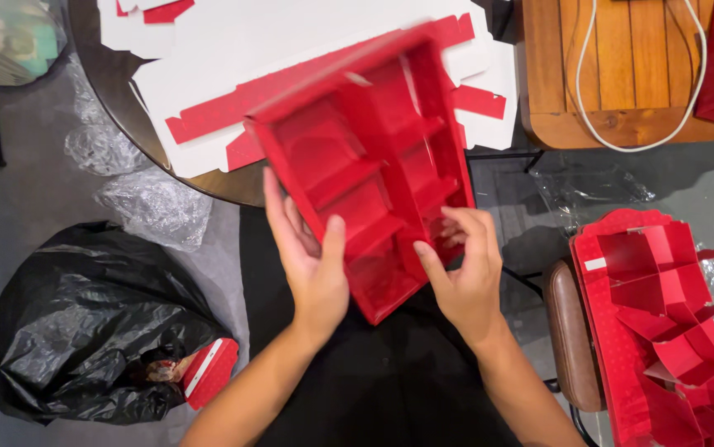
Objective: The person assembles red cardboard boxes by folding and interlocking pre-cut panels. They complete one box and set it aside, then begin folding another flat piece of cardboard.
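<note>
Red box [369,157] with its card dividers sits tilted in mid-air, held up over the near edge of the round worktop [117,91], above the flat white-and-red blanks [233,58] stacked there.

Head view: the risk, as I judge it, is in those thin dividers. Push too hard at the near end and a cell wall could buckle or pop out of its slot, and since the box is carried only at its near corner, a loose grip could let the far end swing down onto the blanks.

Left hand [311,265] is partly closed round the box's left wall, thumb up on the inside, fingers spread underneath. It clamps the card between them.

Right hand [460,269] is curled, fingertips tucked into the nearest right-hand cell, thumb against the outer bottom edge, pinching that corner of the insert.

Off to the right another red box [663,323] lies on a brown stool [571,339]; a black bag [84,323] slumps on the floor at left.
</note>
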